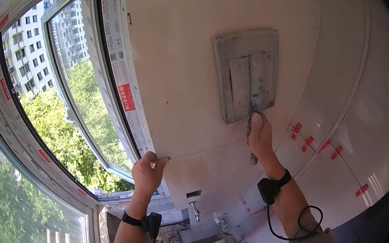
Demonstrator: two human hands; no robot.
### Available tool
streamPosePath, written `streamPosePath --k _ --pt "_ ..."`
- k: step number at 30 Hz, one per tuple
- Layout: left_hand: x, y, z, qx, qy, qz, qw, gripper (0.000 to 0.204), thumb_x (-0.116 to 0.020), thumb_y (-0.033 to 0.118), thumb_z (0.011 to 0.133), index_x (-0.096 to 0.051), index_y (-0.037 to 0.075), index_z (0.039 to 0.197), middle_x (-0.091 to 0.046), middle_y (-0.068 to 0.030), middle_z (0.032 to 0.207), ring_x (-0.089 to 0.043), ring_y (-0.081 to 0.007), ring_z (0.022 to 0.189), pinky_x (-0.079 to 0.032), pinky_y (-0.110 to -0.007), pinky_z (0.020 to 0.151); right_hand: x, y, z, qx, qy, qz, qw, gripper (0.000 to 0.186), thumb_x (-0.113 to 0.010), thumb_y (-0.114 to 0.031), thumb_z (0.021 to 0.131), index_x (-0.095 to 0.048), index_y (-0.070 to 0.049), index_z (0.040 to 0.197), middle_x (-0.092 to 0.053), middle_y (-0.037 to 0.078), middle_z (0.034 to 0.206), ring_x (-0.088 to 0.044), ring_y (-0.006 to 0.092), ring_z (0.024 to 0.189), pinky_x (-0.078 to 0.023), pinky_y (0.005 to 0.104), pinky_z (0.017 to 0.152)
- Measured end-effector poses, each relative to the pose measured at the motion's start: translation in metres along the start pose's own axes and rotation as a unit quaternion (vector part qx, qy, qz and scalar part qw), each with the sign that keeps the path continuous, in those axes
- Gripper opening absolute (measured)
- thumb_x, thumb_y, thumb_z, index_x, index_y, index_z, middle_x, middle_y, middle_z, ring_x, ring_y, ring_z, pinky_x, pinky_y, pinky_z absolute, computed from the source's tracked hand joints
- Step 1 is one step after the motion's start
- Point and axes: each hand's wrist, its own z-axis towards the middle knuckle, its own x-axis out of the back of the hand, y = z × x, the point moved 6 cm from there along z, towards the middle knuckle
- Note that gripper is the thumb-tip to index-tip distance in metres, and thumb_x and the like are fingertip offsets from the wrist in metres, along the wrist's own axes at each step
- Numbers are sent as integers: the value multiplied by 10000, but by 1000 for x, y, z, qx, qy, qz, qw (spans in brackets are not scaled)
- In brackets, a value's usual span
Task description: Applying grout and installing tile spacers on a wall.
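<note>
My left hand [148, 173] is at the left edge of a pale wall tile [184, 74], beside the window frame. Its fingers are curled and its thumb points right along the tile joint; anything inside the fingers is hidden. My right hand [260, 135] is closed around the dark, dirty handle of a tool, whose lower end [253, 159] sticks out below the fist. Above that hand, a dusty grey square plate [225, 79] with a raised rectangular middle lies against the tile. Whether the handle joins the plate, I cannot tell.
An open window sash [92, 100] and its taped frame [126, 81] stand at left. Red tile clips [307, 144] sit in the joints at right. Below, a metal tap [195, 211] projects from the wall near a rectangular cutout [194, 194]. Cables hang from both wrist straps.
</note>
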Motion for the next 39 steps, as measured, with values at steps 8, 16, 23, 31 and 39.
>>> streamPosePath --k 8,16,23,31,39 --pt "-30 -149 -93 183 76 -243 950 241 -640 208 922 -608 -30 900 -648 -49 745 -555 -76 650 -459 -253 605 49 62 -138 -96 -101 79 987 526 -402 -497 959 -499 -37 721 -467 21 534 -449 124 454 -337 272 440" --pt "-65 -304 -375 575 -47 -174 798 320 -530 374 971 -547 69 874 -596 -42 703 -594 -145 587 -473 -288 514 130 121 -343 -303 -285 -331 847 414 -625 -355 852 -604 48 756 -594 199 602 -614 346 548 -469 406 535" --pt "-45 -319 -430 671 -18 -193 716 290 -537 366 967 -533 100 853 -606 -35 714 -611 -158 591 -481 -296 503 137 225 -493 -418 -409 -338 737 526 -579 -442 873 -647 77 825 -646 257 748 -652 391 701 -491 444 645" --pt "-51 -376 -474 582 -13 -73 809 212 -650 187 884 -567 35 761 -608 -41 641 -571 -102 542 -442 -240 475 131 308 -629 -593 -396 -261 651 428 -668 -337 840 -651 91 848 -634 119 691 -579 190 570 -446 348 516" --pt "-57 -469 -666 590 112 -72 796 264 -595 361 924 -540 113 850 -539 2 649 -547 -106 545 -423 -240 449 138 451 -849 -651 -299 -175 676 334 -672 -243 794 -621 85 824 -609 99 647 -577 192 523 -437 345 475"
